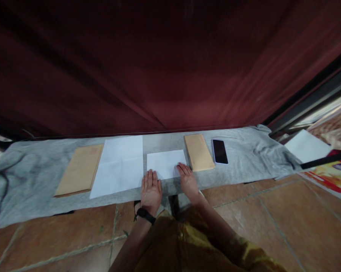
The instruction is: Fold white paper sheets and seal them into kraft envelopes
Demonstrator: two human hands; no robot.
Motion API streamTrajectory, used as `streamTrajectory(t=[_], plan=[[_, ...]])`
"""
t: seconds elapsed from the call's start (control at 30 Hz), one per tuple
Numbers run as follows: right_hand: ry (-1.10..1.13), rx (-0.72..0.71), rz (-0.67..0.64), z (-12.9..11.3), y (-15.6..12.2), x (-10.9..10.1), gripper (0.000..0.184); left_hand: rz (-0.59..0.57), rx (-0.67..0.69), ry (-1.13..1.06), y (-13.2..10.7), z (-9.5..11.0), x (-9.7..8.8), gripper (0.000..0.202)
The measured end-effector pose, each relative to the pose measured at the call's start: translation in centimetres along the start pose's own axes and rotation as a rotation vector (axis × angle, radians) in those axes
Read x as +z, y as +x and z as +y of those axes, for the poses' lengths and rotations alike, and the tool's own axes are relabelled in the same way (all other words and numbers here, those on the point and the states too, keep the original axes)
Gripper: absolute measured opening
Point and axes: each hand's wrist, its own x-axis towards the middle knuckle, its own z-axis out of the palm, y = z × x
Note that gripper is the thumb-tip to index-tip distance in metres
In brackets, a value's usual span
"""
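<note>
A small folded white sheet lies on a grey cloth spread over a low bench. My left hand rests flat at the sheet's near left corner, fingers stretched out, a black watch on the wrist. On the sheet's near right corner my right hand lies flat as well, fingers together and extended. Neither hand holds anything. A larger unfolded white sheet sits just left of the small one.
Brown envelopes lie at the left and right of the sheets. A dark phone rests beside the right envelope. A dark red curtain hangs behind. Tiled floor lies in front; white paper sits far right.
</note>
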Motion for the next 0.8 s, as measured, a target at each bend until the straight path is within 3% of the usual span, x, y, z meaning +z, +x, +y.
streamTrajectory(t=[0.2,0.4,0.5,0.8], plan=[[0.036,-0.002,0.010,0.1,0.1,-0.1,0.060,-0.127,0.227,-0.044,-1.3,2.1,-0.6,0.053],[0.135,-0.145,-0.020,-0.5,-1.1,-1.1,0.045,-0.179,0.243,0.016,-1.6,3.0,-0.8,0.052],[0.130,-0.191,-0.066,-0.8,-2.2,-1.5,0.042,-0.173,0.250,0.016,-1.6,2.7,-0.8,0.053],[0.089,-0.129,-0.065,1.1,-3.9,-2.7,0.046,-0.047,0.225,0.032,-2.6,1.2,-0.7,0.058]])
